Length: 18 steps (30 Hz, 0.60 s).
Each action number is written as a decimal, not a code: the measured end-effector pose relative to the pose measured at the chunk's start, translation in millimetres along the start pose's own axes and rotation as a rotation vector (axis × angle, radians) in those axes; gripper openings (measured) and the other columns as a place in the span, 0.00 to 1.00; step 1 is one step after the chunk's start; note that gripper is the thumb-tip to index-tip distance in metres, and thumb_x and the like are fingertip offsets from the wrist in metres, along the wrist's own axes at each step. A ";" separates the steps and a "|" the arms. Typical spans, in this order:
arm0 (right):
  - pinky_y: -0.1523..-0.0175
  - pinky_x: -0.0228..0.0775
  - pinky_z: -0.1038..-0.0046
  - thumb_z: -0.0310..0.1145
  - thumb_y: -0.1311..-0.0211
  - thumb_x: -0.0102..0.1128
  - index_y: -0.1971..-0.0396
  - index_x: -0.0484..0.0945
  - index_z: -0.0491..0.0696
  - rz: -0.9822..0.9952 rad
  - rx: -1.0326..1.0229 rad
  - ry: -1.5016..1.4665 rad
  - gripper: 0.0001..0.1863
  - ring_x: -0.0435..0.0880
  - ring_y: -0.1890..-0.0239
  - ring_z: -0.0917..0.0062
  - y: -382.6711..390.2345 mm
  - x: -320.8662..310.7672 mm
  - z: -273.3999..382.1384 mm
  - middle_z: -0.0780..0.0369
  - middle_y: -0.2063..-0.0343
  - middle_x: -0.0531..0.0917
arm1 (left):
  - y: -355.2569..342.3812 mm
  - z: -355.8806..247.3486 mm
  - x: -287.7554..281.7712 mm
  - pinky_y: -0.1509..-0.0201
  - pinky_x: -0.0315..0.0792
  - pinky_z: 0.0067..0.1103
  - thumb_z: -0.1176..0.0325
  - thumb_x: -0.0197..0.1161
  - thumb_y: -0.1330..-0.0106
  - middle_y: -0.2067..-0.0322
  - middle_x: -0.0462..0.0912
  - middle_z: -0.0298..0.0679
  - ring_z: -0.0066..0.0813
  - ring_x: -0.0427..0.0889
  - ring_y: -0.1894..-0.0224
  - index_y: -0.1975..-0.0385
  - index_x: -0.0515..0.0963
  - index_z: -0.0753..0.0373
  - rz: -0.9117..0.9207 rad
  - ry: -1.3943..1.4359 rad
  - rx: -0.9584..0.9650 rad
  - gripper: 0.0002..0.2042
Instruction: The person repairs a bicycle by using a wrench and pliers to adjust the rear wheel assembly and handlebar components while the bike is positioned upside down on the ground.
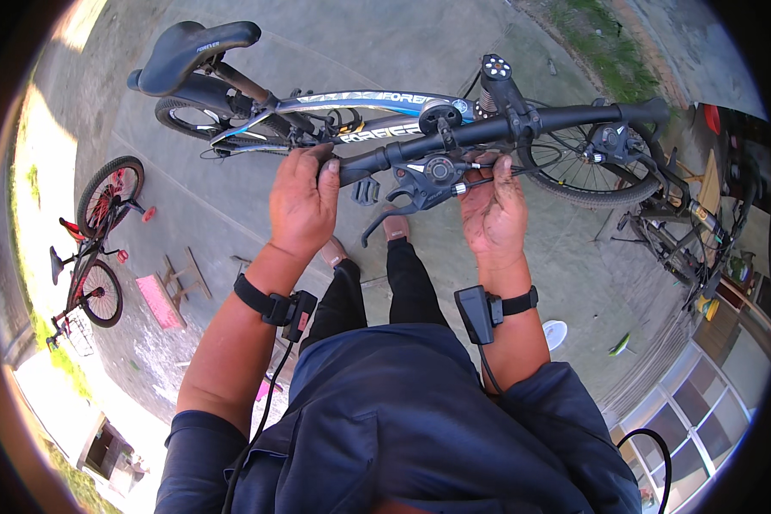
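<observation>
A blue, white and black bicycle stands across in front of me, its handlebar reaching toward me. My left hand is closed around the handlebar's near left end, with the thumb along the black grip. Below the bar sits a black brake and shift lever unit, its lever blade pointing down and left. Just right of this unit, my right hand is closed, palm up, with dirty fingers pinching a thin black cable. The fingertips partly hide the cable where it meets the unit.
A black saddle is at the upper left and the front wheel to the right. A small red and black bicycle stands far left, near a pink board. Another bicycle is at right, and a white bowl lies lower right.
</observation>
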State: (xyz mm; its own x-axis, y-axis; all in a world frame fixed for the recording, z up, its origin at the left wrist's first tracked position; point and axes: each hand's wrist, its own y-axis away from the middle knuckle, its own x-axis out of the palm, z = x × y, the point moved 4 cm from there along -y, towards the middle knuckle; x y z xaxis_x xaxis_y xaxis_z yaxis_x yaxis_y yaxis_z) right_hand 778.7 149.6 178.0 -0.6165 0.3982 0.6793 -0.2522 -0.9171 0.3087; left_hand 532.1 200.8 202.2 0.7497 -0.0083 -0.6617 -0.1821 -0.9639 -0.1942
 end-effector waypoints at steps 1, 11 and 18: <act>0.52 0.72 0.67 0.45 0.27 0.50 0.62 0.76 0.46 0.023 -0.001 -0.004 0.17 0.80 0.55 0.69 -0.8 0.2 0.4 0.59 0.60 0.81 | -0.6 -0.2 0.3 0.55 0.72 0.34 0.68 0.57 0.32 0.64 0.78 0.47 0.50 0.77 0.60 0.57 0.77 0.66 -0.005 -0.008 -0.003 0.10; 0.49 0.72 0.63 0.44 0.25 0.46 0.62 0.76 0.44 0.053 -0.027 0.018 0.18 0.80 0.54 0.66 0.4 -4.7 5.4 0.58 0.59 0.80 | -18.5 -50.2 -6.5 0.44 0.66 0.40 0.49 0.66 0.43 0.50 0.74 0.51 0.51 0.73 0.49 0.44 0.70 0.66 0.110 -0.147 0.259 0.32; 0.52 0.78 0.62 0.40 0.27 0.50 0.59 0.75 0.44 0.033 -0.016 -0.027 0.14 0.84 0.56 0.64 -2.3 0.4 4.0 0.56 0.63 0.82 | -21.1 -92.8 40.0 0.46 0.66 0.40 0.43 0.72 0.54 0.50 0.74 0.52 0.51 0.74 0.49 0.41 0.68 0.65 0.236 -0.233 0.217 0.43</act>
State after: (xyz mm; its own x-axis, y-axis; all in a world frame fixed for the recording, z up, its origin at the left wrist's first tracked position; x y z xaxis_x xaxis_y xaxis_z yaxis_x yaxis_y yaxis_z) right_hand 782.0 151.9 180.2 -0.6044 0.3676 0.7068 -0.2438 -0.9300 0.2752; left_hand 625.0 196.0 247.0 0.5110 -0.1384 -0.8484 -0.4813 -0.8638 -0.1490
